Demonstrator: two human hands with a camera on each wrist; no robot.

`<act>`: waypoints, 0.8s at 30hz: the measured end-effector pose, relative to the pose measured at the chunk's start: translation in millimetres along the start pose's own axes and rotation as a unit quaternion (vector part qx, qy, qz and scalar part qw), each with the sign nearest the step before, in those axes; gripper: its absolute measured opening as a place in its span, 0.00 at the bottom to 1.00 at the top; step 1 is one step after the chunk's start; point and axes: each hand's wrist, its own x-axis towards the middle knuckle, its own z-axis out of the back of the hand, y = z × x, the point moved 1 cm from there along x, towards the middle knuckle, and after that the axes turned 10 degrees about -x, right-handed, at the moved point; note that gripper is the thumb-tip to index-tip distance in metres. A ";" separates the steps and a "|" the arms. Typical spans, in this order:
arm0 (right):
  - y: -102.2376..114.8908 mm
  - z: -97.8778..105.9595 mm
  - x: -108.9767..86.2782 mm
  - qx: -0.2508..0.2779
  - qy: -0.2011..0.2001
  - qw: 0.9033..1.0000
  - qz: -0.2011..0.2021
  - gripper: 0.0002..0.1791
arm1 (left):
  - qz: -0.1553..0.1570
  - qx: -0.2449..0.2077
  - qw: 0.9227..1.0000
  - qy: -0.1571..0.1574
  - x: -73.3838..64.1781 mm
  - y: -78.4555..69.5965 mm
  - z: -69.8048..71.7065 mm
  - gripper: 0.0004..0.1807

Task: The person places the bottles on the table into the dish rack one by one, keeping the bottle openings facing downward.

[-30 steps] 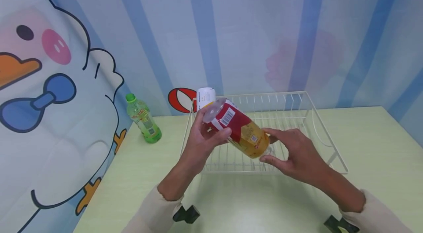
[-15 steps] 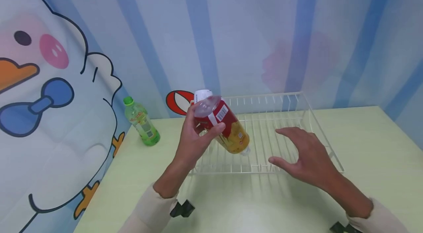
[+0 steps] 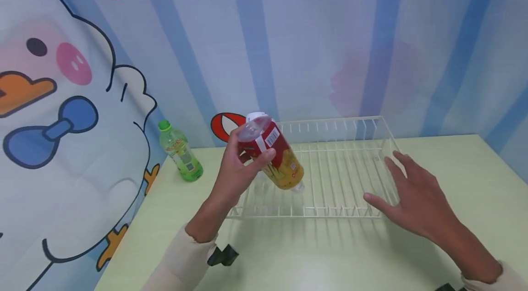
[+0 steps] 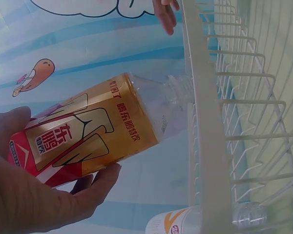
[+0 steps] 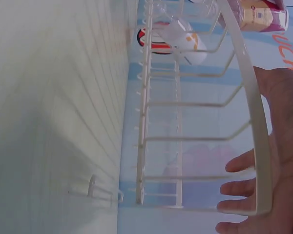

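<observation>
My left hand (image 3: 233,172) holds a clear plastic drink bottle (image 3: 282,158) with a red and gold label. The bottle is tilted upside down, its base up at the left and its uncapped neck pointing down to the right over a white wire dish rack (image 3: 359,217). In the left wrist view the bottle's neck (image 4: 178,92) overlaps the rack's edge bar; I cannot tell whether they touch. My right hand (image 3: 420,197) hovers with fingers spread at the rack's right end, holding nothing. Behind the held bottle, a white-labelled bottle (image 4: 176,222) stands neck down in the rack.
A green bottle (image 3: 181,156) with a green cap stands upright on the pale table (image 3: 313,254), left of the rack. A blue striped backdrop (image 3: 305,43) with cartoon prints hangs behind and to the left.
My right hand has let go of the bottle's neck and moved off to the right, its fingers spreading. My left hand has shifted the bottle left and tipped its neck further down.
</observation>
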 end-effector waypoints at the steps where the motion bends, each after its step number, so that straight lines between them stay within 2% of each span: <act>1: -3.9 0.0 -2.6 -0.002 0.015 1.000 -0.005 0.54 | 0.001 -0.001 1.000 0.001 0.3 0.0 0.8 0.37; 7: -21.2 0.7 -15.3 0.000 0.075 0.997 -0.029 0.55 | 0.012 0.010 1.000 0.011 4.4 -2.1 5.5 0.37; 13: -27.7 0.9 -18.3 0.012 0.079 0.996 -0.028 0.57 | 0.035 0.022 0.999 0.029 13.7 -4.1 6.8 0.37; 19: -27.2 0.9 -20.4 0.018 0.087 0.996 -0.032 0.58 | 0.028 0.087 0.995 0.045 24.2 -5.7 3.1 0.38; 24: -26.8 -0.8 -20.1 0.026 0.088 0.995 -0.031 0.57 | 0.042 0.118 0.990 0.058 28.4 -8.6 -1.3 0.40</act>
